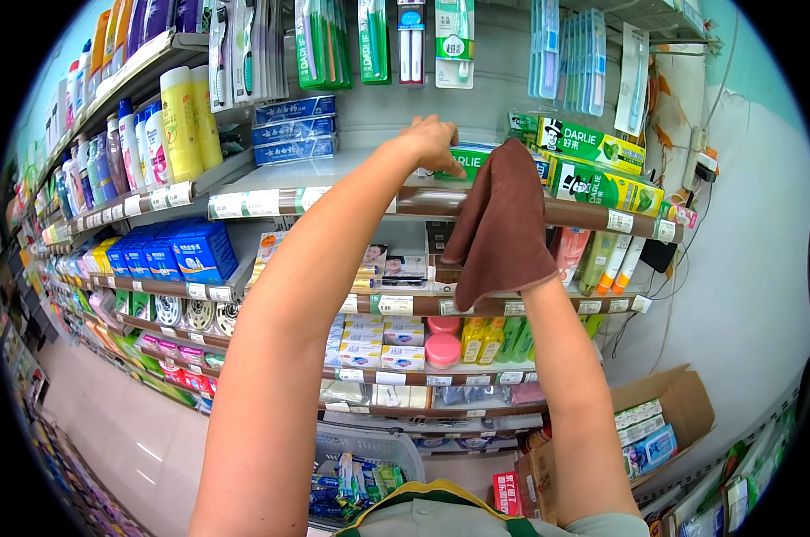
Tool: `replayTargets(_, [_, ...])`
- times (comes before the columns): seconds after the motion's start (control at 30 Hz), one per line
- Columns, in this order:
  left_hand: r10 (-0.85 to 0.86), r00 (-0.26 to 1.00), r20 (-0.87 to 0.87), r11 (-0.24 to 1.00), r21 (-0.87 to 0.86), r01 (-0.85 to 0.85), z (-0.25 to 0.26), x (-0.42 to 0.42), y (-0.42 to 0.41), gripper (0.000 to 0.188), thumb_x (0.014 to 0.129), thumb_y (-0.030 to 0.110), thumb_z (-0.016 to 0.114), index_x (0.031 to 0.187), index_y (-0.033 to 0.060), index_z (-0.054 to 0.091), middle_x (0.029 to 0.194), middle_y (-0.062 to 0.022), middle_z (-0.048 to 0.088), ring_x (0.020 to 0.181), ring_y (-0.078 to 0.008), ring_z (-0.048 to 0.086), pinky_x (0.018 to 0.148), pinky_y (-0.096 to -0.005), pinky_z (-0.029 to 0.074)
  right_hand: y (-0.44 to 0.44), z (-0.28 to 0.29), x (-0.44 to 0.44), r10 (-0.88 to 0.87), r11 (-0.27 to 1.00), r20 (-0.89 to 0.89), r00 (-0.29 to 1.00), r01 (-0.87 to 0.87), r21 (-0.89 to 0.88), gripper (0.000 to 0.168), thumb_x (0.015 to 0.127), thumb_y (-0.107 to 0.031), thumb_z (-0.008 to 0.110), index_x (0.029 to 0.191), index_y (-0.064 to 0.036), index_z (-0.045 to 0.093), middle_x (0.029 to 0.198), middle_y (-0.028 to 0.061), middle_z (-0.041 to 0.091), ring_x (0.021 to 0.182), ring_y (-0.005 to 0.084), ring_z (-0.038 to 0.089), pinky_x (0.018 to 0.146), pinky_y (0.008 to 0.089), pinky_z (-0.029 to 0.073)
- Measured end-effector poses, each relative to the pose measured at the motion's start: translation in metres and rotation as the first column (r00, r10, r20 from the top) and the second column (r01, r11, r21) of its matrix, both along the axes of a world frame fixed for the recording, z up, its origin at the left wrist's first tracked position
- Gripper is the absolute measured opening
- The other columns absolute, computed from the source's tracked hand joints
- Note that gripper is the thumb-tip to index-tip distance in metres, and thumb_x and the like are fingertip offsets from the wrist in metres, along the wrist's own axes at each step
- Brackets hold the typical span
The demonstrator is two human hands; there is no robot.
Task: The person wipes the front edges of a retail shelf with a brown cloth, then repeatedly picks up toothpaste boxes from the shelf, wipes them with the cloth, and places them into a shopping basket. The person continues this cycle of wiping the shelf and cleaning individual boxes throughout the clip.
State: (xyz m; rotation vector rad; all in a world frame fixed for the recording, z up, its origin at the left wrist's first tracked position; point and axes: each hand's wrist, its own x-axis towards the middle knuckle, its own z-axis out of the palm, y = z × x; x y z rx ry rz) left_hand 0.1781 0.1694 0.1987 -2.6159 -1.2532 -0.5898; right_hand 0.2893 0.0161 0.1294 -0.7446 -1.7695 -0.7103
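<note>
My left hand is over the left end of a green Darlie toothpaste box on the upper shelf, with the thumb across its front. The other fingers curl behind the box's top edge, partly hidden. A brown cloth drapes over my right hand and hangs down in front of the shelf edge. The cloth covers that hand's fingers, right by the box's right part. More green and yellow Darlie boxes are stacked just right of the cloth.
Blue toothpaste boxes are stacked on the left of this shelf. Packaged toothbrushes hang above. Soap boxes line a lower shelf. Below are a grey plastic basket of packets and an open cardboard box.
</note>
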Motion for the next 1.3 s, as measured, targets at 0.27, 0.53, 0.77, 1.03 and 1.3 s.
replayTargets(0.27, [-0.065, 0.997, -0.048, 0.997, -0.054, 0.062, 0.012, 0.002, -0.012, 0.075, 0.055, 0.043, 0.082, 0.107, -0.0023, 0.054, 0.106, -0.0204, 0.058, 0.104, -0.0327, 0.053, 0.086, -0.0374, 0.045, 0.029, -0.017, 0.022, -0.301, 0.933, -0.058, 0.952, 0.282, -0.222, 0.026, 0.076, -0.018, 0.065, 0.091, -0.005, 0.048, 0.083, 0.0090, 0.045, 0.082, 0.0223, 0.049, 0.074, 0.0278, 0.041])
replayTargets(0.53, [-0.060, 0.976, 0.210, 0.989, 0.148, 0.029, 0.020, -0.041, -0.066, 0.066, 0.056, 0.034, 0.082, 0.102, -0.0041, 0.054, 0.093, -0.0245, 0.063, 0.089, -0.0359, 0.062, 0.078, -0.0392, 0.050, -0.001, -0.029, 0.008, 0.441, 0.750, -0.736, 0.513, -0.661, -0.012, 0.014, 0.086, -0.016, 0.051, 0.095, -0.007, 0.046, 0.085, 0.0075, 0.049, 0.083, 0.0222, 0.051, 0.074, 0.0302, 0.043])
replayTargets(0.77, [-0.068, 0.890, 0.452, 0.996, -0.019, 0.086, -0.056, -0.100, -0.162, 0.058, 0.058, 0.036, 0.083, 0.091, 0.0010, 0.051, 0.080, -0.0130, 0.060, 0.073, -0.0193, 0.057, 0.066, -0.0330, 0.045, -0.064, -0.067, -0.001, 0.351, 0.666, -0.732, 0.584, -0.705, -0.243, 0.016, 0.082, -0.012, 0.054, 0.095, -0.004, 0.047, 0.092, 0.0111, 0.050, 0.088, 0.0269, 0.050, 0.076, 0.0317, 0.043])
replayTargets(1.03, [0.329, 0.551, 0.766, 0.311, -0.639, 0.703, -0.227, -0.139, -0.245, 0.070, 0.067, 0.014, 0.075, 0.127, 0.0000, 0.040, 0.101, -0.0128, 0.061, 0.089, -0.0171, 0.059, 0.077, -0.0292, 0.047, -0.080, -0.139, -0.032, 0.277, 0.636, -0.351, 0.894, -0.445, -0.631, 0.020, 0.077, -0.007, 0.057, 0.095, -0.001, 0.048, 0.100, 0.0152, 0.052, 0.092, 0.0322, 0.049, 0.079, 0.0335, 0.043])
replayTargets(1.3, [0.769, 0.166, 0.617, 0.099, -0.372, 0.923, -0.315, -0.142, -0.272, 0.048, 0.077, 0.037, 0.063, 0.105, -0.0005, 0.053, 0.086, -0.0165, 0.061, 0.061, -0.0277, 0.060, 0.051, -0.0358, 0.048, -0.091, -0.194, -0.064, 0.299, 0.653, -0.193, 0.934, -0.348, -0.673, 0.035, 0.072, -0.004, 0.059, 0.106, 0.002, 0.050, 0.121, 0.0199, 0.049, 0.112, 0.0349, 0.045, 0.087, 0.0359, 0.042])
